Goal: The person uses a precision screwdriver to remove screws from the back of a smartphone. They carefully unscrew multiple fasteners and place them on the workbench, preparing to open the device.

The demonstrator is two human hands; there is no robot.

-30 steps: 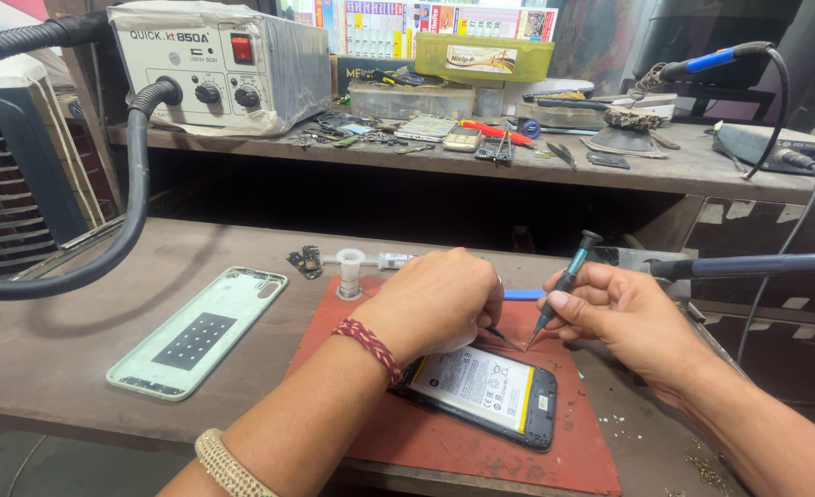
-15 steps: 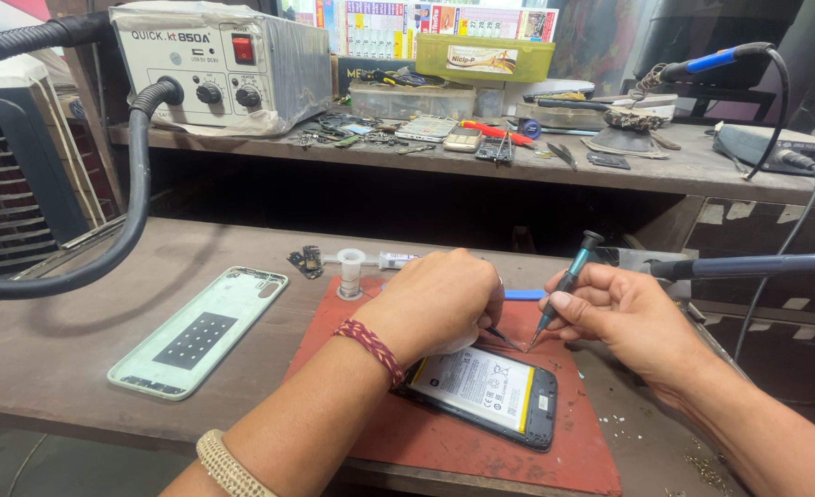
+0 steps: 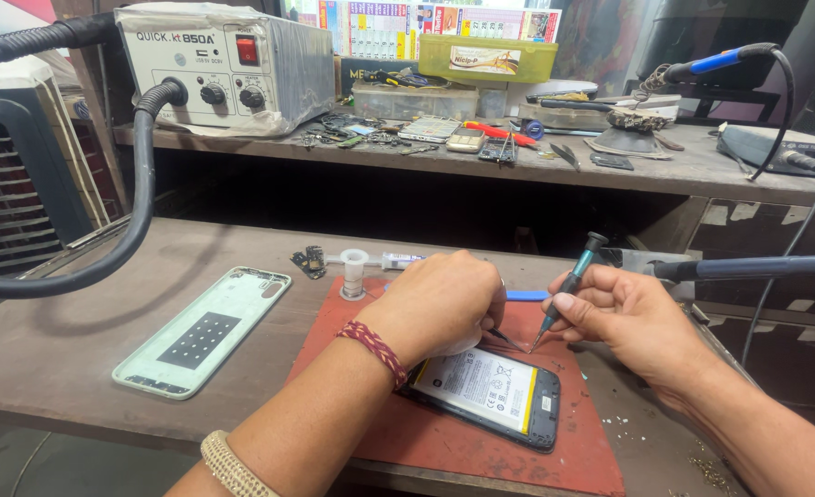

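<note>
Our grey surface (image 3: 76, 340) carries a red mat (image 3: 481, 442), and on it lies the opened phone (image 3: 486, 396), battery side up, just below both hands. The pale green back cover (image 3: 203, 331) sits apart to the left. Our left hand (image 3: 444, 299) is curled together, pressing down on the phone's upper end; our right hand (image 3: 633, 317) is clamped on the screwdriver (image 3: 568, 285), tip down beside the left fingers.

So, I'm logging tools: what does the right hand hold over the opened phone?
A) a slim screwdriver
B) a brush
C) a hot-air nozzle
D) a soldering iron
A: the right hand pinches a slim screwdriver, tip down by the phone on the red mat.
</note>
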